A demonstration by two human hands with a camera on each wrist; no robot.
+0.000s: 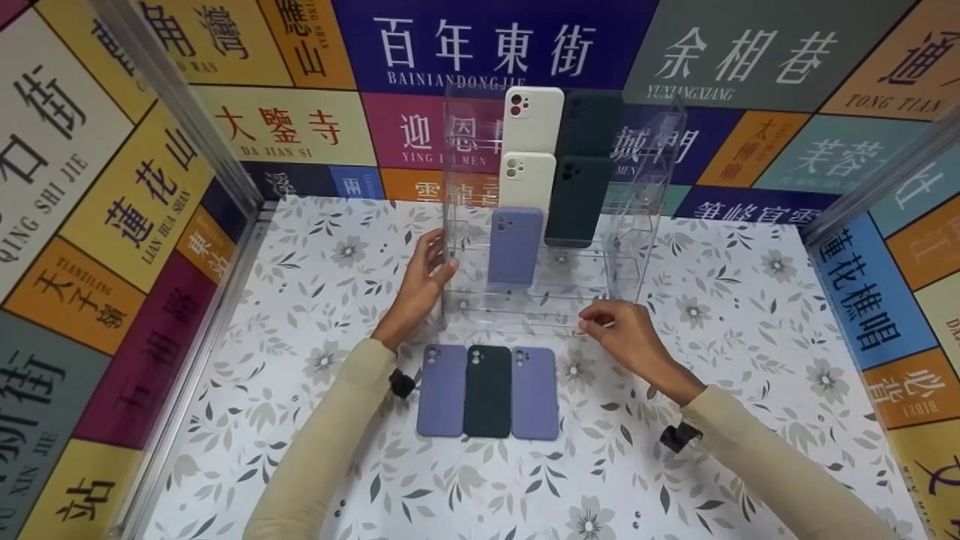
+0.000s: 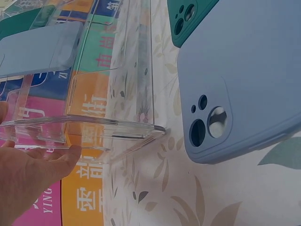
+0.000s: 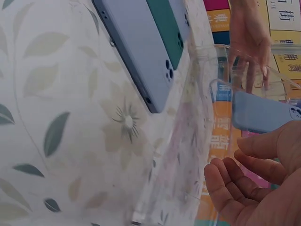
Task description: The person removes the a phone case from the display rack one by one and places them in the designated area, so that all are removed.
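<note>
A clear acrylic display rack (image 1: 570, 289) stands on the table and holds several phone cases in tiers. My left hand (image 1: 420, 281) grips the edge of its left side panel, thumb on one side and fingers on the other. Near the front right corner, my right hand (image 1: 626, 334) has loosely bent fingers (image 3: 221, 186) with nothing between them. On the rack are two white phone cases (image 1: 532, 120), two dark green phone cases (image 1: 577, 199) and a purple phone case (image 1: 515, 247) on a lower tier. In front lie a purple case (image 1: 441, 390), a dark green case (image 1: 488, 390) and another purple case (image 1: 535, 394) side by side.
The tabletop (image 1: 300, 420) has a white leaf and flower print. Colourful panels with large characters form the back wall (image 1: 495, 45) and both sides. A clear frame edge (image 1: 217, 300) runs along the table's left side.
</note>
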